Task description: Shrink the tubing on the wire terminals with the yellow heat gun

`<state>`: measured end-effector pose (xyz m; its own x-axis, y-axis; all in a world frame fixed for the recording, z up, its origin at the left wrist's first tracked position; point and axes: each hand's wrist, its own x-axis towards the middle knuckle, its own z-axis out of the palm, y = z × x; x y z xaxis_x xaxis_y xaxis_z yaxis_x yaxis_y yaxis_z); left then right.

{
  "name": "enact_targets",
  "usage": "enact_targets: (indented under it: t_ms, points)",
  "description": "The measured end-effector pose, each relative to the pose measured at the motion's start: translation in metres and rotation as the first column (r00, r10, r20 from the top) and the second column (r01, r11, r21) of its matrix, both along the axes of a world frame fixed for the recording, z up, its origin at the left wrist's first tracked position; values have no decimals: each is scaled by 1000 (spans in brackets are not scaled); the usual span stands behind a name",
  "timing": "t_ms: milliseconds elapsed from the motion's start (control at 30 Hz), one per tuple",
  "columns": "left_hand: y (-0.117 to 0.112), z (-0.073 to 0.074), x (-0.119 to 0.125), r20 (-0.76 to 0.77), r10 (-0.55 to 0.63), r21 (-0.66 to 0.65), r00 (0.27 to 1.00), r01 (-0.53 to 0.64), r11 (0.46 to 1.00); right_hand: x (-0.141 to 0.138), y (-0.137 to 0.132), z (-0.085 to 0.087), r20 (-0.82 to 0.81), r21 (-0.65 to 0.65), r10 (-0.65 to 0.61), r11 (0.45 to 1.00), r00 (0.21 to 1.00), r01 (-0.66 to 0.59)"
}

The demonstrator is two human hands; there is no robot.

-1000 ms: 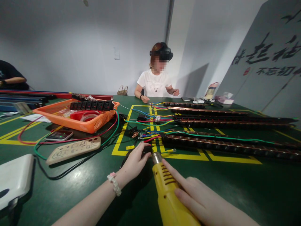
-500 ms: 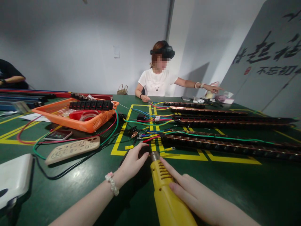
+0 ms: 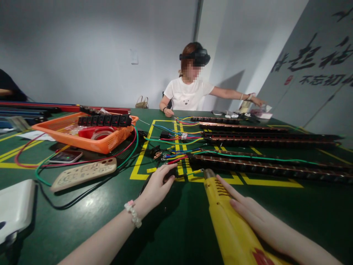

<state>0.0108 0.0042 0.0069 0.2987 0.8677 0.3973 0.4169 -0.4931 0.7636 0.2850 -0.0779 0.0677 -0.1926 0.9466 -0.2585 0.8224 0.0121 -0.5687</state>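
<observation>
My right hand (image 3: 250, 211) grips a yellow heat gun (image 3: 228, 217) along its body, index finger stretched toward the metal nozzle (image 3: 210, 174). The nozzle points away from me, close to a yellow-green wire (image 3: 194, 172) with a ring terminal. My left hand (image 3: 157, 186) is curled over a dark object that its fingers mostly hide; I cannot make out what it is. Just beyond the fingers, red, yellow and blue wires (image 3: 179, 159) with ring terminals come out of a long black strip with copper bars (image 3: 248, 165). A small black part with copper contacts (image 3: 156, 153) lies beside them.
An orange basket (image 3: 107, 144) with black sockets stands at left, near a phone in a beige case (image 3: 85, 175) and a white device (image 3: 16, 209). More black strips (image 3: 264, 138) lie farther back. Across the green table (image 3: 96, 221) sits a co-worker (image 3: 187, 94), one arm stretched sideways.
The heat gun in my right hand has moved to the right, away from my left hand, which stays nearly in place. The co-worker's outstretched hand has reached slightly farther right.
</observation>
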Motion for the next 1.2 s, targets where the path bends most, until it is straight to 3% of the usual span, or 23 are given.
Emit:
enact_targets:
  t_ms: [233, 467, 767, 1200]
  points:
    - [-1, 0, 1, 42, 10, -27, 999, -9, 1000, -6, -11, 2, 52, 65, 1, 998, 999, -4]
    - [-2, 0, 3, 61, -12, -44, 998, 15, 999, -14, -20, -4, 42, 13, 123, 992, 991, -124]
    - [-1, 0, 2, 47, -32, -38, 998, 34, 999, -46, -21, 0, 41, -60, 251, 967, 967, -248]
    - [-5, 1, 3, 57, -74, -75, 996, 78, 994, -53, -15, 4, 23, -50, 304, 952, 952, -303]
